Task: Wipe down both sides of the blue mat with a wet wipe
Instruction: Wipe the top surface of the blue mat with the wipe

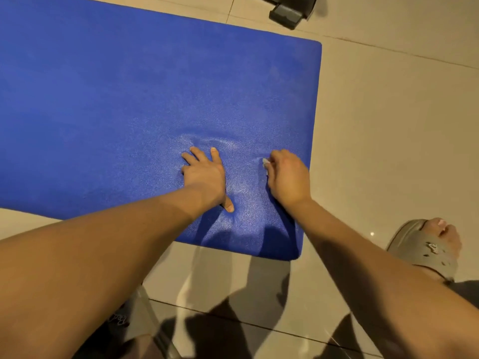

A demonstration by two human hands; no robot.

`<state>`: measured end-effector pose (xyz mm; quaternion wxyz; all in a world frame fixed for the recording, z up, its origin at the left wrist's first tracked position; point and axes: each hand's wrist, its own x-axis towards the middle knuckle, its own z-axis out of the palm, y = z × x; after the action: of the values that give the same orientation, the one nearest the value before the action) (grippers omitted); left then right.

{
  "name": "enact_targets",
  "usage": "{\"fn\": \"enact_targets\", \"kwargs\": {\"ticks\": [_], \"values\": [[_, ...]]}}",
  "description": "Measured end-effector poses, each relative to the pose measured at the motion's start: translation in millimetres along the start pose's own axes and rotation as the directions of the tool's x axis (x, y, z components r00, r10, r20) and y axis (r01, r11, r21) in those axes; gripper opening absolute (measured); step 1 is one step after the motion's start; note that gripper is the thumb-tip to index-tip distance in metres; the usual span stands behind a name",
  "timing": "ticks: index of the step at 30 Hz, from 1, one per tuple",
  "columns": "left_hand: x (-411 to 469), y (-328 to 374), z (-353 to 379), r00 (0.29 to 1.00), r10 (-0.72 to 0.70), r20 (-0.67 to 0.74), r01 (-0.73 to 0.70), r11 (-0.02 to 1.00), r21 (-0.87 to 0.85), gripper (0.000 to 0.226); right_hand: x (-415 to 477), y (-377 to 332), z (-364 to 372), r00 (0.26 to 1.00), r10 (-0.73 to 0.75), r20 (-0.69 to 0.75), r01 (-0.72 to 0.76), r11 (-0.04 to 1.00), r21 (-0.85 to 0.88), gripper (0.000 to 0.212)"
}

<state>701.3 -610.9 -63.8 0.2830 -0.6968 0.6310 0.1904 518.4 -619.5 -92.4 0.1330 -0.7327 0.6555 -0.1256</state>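
- Here's the blue mat (129,99), spread flat on the tiled floor (388,125), its right end in front of the person and the rest running off to the left of view.
- The left hand (204,174) is planted flat on the mat, fingers straight and spread, gripping nothing. It looks to be pinning the mat in place.
- The right hand (287,177) sits just beside it, nearer the mat's end edge, fingers curled over a white wet wipe (265,163) (only a small corner peeks out at the fingertips) and pressing it to the surface.
- A paler, shiny patch around both hands reads as damp, so my call is that side 1 of 2 is being wiped, with only this end covered.
- Next move, I'd say: sweep the wipe leftward in overlapping strokes, shifting the bracing hand along; the flip for side 2 comes later.
- Off the mat: a foot in a grey sandal (425,250) at the right, and a dark object (290,11) at the top edge.
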Motion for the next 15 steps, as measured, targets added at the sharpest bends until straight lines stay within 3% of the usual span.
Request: {"fn": "enact_targets", "kwargs": {"ticks": [3, 6, 9, 13, 15], "values": [[2, 2, 0, 1.000, -0.008, 0.005, 0.008, 1.000, 0.008, 0.167, -45, -24, 3, 0.997, 0.015, 0.078, -0.020, 0.998, 0.057, 0.023], [2, 0, 1, 1.000, -0.002, 0.000, 0.002, 1.000, 0.010, 0.166, -99, -35, 5, 0.964, -0.224, 0.143, 0.194, 0.961, 0.200, 0.021], [-1, -5, 7, 0.999, 0.033, -0.034, -0.032, 0.999, 0.014, 0.162, -70, -13, 10, 0.939, -0.316, 0.134, 0.299, 0.945, 0.130, 0.023], [-10, -25, 31, 0.980, 0.129, -0.152, -0.122, 0.991, 0.057, 0.141, 5, 12, 6, 0.994, -0.110, 0.027, 0.110, 0.994, 0.014, 0.022], [-17, -33, 45, 0.966, 0.165, -0.199, -0.159, 0.986, 0.046, 0.128, 26, 20, 3, 0.999, 0.039, 0.015, -0.040, 0.998, 0.047, 0.021]]}}
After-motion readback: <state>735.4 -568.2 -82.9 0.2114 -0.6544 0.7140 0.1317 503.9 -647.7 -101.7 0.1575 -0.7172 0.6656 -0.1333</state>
